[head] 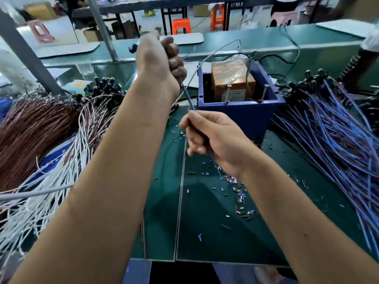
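Fingers [175, 66] of the left hand [155, 58] are curled tight round a thin blue wire [187, 97]. The right hand [213, 138] pinches it lower down, holding it taut above the tabletop [205, 242]. Judged mid-batch: short, stiff insulation offcuts [240, 193] lie scattered, and a glossy blue bundle [328, 144] waits at the right.

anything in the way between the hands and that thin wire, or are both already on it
Nothing visible is in the way. The left hand grips the thin blue-grey wire up high and the right hand pinches it lower down. The stretch between them runs free, beside the blue plastic box.
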Demonstrator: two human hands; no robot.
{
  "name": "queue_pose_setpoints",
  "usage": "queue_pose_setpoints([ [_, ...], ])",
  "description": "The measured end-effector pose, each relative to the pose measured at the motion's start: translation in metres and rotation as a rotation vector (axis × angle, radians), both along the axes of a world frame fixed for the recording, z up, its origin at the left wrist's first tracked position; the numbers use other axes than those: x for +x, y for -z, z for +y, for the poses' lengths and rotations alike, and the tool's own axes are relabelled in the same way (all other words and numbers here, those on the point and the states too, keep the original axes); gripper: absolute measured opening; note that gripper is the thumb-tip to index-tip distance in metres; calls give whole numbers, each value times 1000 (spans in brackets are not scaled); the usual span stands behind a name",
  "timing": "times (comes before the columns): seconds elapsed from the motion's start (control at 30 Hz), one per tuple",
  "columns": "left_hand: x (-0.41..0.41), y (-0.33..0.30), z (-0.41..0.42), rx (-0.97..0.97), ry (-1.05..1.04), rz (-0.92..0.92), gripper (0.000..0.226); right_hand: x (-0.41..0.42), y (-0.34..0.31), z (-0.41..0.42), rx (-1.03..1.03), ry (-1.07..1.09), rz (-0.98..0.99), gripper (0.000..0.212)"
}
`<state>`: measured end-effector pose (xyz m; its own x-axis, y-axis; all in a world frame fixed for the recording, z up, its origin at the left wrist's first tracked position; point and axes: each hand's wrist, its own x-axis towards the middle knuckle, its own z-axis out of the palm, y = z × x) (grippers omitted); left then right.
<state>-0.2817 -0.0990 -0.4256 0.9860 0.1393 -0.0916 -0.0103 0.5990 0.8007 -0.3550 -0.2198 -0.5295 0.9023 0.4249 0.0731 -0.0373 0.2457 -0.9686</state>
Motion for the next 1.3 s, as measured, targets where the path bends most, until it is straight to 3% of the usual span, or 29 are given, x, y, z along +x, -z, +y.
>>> queue_pose_setpoints([
  [0.1,-5,-5,-3,168,-115,-106,40,3,10,-39,-321,124,-161,40],
  [0.2,-12,-7,-3,189,-226,-220,41,2,22,-72,-660,318,-350,38],
  [0.27,-21,-3,-3,302,-199,-342,42,-1,31,-94,-764,421,-422,31],
  [0.37,-43,19,-19,630,-165,-559,43,-8,42,-122,-700,580,-422,25],
  [0.5,-69,78,-66,1244,-195,-846,43,-8,48,-121,-988,679,-568,24],
  [0.57,-75,105,-86,1488,-144,-888,35,-8,46,-116,-982,662,-613,22],
  [0.6,-76,113,-91,1522,-110,-876,31,-8,44,-117,-960,647,-636,21],
  [0.7,-70,129,-87,1501,-72,-821,31,-4,34,-124,-959,601,-707,32],
  [0.8,-61,138,-78,1495,-78,-791,32,5,29,-130,-992,518,-752,20],
  [0.93,-59,148,-69,1474,-78,-763,28,5,41,-128,-776,575,-615,6],
  [1.07,-52,158,-64,1420,-87,-746,29,2,51,-122,-606,623,-481,6],
  [1.3,-51,160,-70,1271,-88,-722,11,-3,52,-110,-556,648,-465,12],
])
